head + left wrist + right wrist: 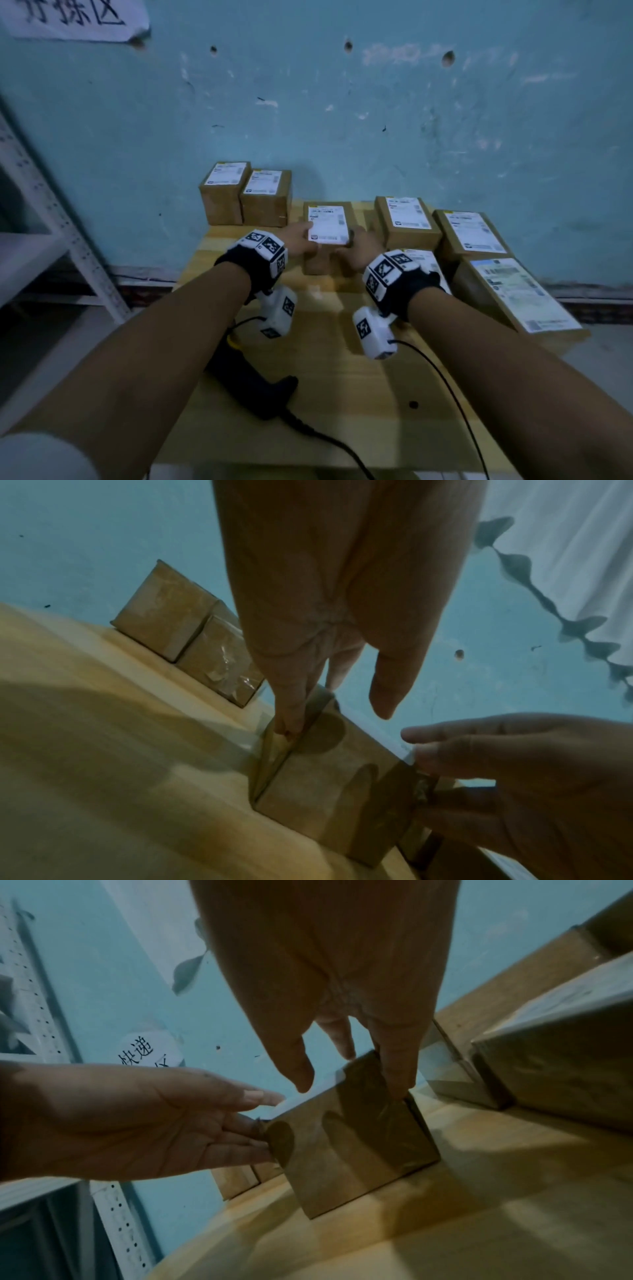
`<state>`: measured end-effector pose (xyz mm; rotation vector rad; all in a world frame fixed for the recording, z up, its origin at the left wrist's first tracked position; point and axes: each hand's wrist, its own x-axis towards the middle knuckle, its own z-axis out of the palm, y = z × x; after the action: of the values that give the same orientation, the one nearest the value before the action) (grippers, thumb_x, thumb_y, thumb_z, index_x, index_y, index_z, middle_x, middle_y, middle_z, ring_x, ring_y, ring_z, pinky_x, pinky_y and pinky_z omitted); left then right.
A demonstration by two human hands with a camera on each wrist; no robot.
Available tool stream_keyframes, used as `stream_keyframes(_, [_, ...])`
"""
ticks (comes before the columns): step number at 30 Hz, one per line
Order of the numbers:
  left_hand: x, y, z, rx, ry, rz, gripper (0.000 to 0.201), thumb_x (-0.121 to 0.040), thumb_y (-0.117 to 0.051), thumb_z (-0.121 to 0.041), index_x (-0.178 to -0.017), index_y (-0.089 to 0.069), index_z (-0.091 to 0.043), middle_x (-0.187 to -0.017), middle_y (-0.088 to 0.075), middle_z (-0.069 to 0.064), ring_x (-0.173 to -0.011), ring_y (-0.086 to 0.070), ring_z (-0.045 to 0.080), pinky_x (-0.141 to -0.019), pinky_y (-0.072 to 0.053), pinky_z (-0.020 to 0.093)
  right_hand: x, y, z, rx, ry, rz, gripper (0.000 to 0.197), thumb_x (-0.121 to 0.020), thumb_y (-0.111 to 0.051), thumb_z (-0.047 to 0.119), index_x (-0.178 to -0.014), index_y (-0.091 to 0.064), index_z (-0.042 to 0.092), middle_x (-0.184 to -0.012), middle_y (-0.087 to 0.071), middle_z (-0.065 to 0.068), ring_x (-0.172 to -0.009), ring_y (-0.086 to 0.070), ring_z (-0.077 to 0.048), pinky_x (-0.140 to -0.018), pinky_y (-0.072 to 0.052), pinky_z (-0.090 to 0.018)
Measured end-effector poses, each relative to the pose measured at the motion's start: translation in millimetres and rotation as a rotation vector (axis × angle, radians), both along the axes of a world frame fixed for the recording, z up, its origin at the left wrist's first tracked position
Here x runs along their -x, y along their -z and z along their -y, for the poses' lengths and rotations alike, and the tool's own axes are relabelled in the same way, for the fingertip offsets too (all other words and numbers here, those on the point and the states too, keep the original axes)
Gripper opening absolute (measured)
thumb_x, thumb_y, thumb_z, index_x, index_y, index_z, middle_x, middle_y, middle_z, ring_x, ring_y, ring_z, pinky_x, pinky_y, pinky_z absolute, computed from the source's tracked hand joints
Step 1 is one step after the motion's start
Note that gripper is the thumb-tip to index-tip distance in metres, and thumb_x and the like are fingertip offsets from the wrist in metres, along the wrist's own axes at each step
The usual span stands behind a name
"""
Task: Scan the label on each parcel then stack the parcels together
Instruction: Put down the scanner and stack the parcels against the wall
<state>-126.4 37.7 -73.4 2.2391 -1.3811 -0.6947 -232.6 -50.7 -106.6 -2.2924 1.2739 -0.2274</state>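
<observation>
parcels (407,219): 7 on table (359,394) | scanner (260,383): 1 | left hand (294,240), right hand (363,248): straight fingers pressed against opposite sides of middle parcel (327,224)

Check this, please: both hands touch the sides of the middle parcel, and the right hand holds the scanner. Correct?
One thing is wrong: the scanner lies on the table, in neither hand, as the head view shows. The left hand and right hand do touch the sides of the middle parcel.
</observation>
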Motion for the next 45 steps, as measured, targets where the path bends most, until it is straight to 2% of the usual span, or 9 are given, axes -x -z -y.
stream_keyframes(4, [-5,7,8,-0.023,0.009,0.063,0.049,-0.094,-0.051,-0.013,-0.141,-0.038,-0.004,-0.146,-0.041,0.012,-0.131,-0.043,0.025,-0.099,-0.034,0.024,-5,0,5,0.097,-0.092,-0.108,0.047,-0.088,-0.056,0.025,-0.131,-0.046,0.011,-0.141,-0.042,-0.016,-0.124,-0.047,-0.032,-0.1,-0.039,-0.034])
stream_keyframes(9, [-18,5,14,0.064,0.021,0.219,0.056,-0.094,-0.051,-0.016,-0.146,-0.029,-0.013,-0.155,-0.022,0.011,-0.142,-0.021,0.025,-0.11,-0.018,0.026,-15,3,1,0.216,-0.242,-0.257,0.068,-0.092,-0.052,0.028,-0.15,-0.018,0.015,-0.158,-0.009,-0.015,-0.146,-0.006,-0.032,-0.12,-0.012,-0.037])
stream_keyframes(16, [-77,-8,33,-0.068,-0.015,0.403,0.081,-0.087,-0.063,-0.023,-0.15,-0.011,-0.018,-0.159,-0.006,0.007,-0.146,-0.006,0.028,-0.118,-0.013,0.039,-55,-3,30,0.261,-0.233,-0.333,0.066,-0.088,-0.056,0.036,-0.143,-0.027,0.014,-0.146,-0.031,-0.016,-0.137,-0.025,-0.034,-0.113,-0.025,-0.039])
stream_keyframes(24, [-117,20,64,-0.138,-0.094,0.413,0.061,-0.096,-0.045,-0.019,-0.149,-0.015,-0.017,-0.159,-0.004,0.005,-0.147,-0.002,0.027,-0.119,-0.011,0.043,-109,4,77,0.298,-0.228,-0.369,0.071,-0.085,-0.058,0.043,-0.143,-0.027,0.016,-0.148,-0.027,-0.016,-0.136,-0.027,-0.034,-0.111,-0.026,-0.038])
stream_keyframes(29, [-129,30,69,-0.091,-0.074,0.361,0.063,-0.096,-0.046,-0.02,-0.15,-0.012,-0.017,-0.159,-0.002,0.006,-0.147,0.0,0.027,-0.118,-0.007,0.035,-140,13,86,0.333,-0.204,-0.406,0.085,-0.08,-0.063,0.046,-0.147,-0.018,0.017,-0.151,-0.02,-0.016,-0.14,-0.018,-0.035,-0.114,-0.018,-0.041])
stream_keyframes(36, [-129,28,68,-0.085,-0.088,0.303,0.066,-0.096,-0.045,-0.015,-0.15,-0.009,-0.018,-0.159,0.001,0.002,-0.147,0.004,0.024,-0.118,-0.006,0.037,-154,18,90,0.339,-0.147,-0.351,0.075,-0.086,-0.055,0.032,-0.148,-0.015,0.019,-0.154,-0.014,-0.016,-0.141,-0.012,-0.038,-0.115,-0.017,-0.043])
stream_keyframes(40, [-125,21,66,-0.149,-0.066,0.293,0.071,-0.094,-0.05,-0.015,-0.15,-0.007,-0.015,-0.159,0.004,0.007,-0.146,0.007,0.028,-0.117,-0.008,0.041,-150,22,90,0.255,-0.153,-0.356,0.082,-0.089,-0.051,0.04,-0.151,0.001,0.025,-0.159,0.007,-0.008,-0.146,0.007,-0.033,-0.119,-0.01,-0.047])
stream_keyframes(43, [-114,4,55,-0.113,-0.055,0.206,0.071,-0.093,-0.053,-0.016,-0.15,-0.01,-0.014,-0.159,-0.002,0.008,-0.147,-0.001,0.028,-0.116,-0.015,0.04,-134,14,77,0.166,-0.149,-0.312,0.083,-0.092,-0.048,0.044,-0.15,0.009,0.026,-0.158,0.015,-0.007,-0.146,0.013,-0.032,-0.12,-0.004,-0.044])
stream_keyframes(45, [-102,-7,46,-0.009,-0.065,0.113,0.063,-0.094,-0.051,-0.012,-0.148,-0.018,-0.013,-0.156,-0.019,0.008,-0.141,-0.025,0.024,-0.106,-0.031,0.033,-119,1,66,0.156,-0.145,-0.218,0.081,-0.091,-0.049,0.037,-0.151,0.003,0.022,-0.159,0.008,-0.007,-0.147,0.005,-0.033,-0.119,-0.006,-0.045])
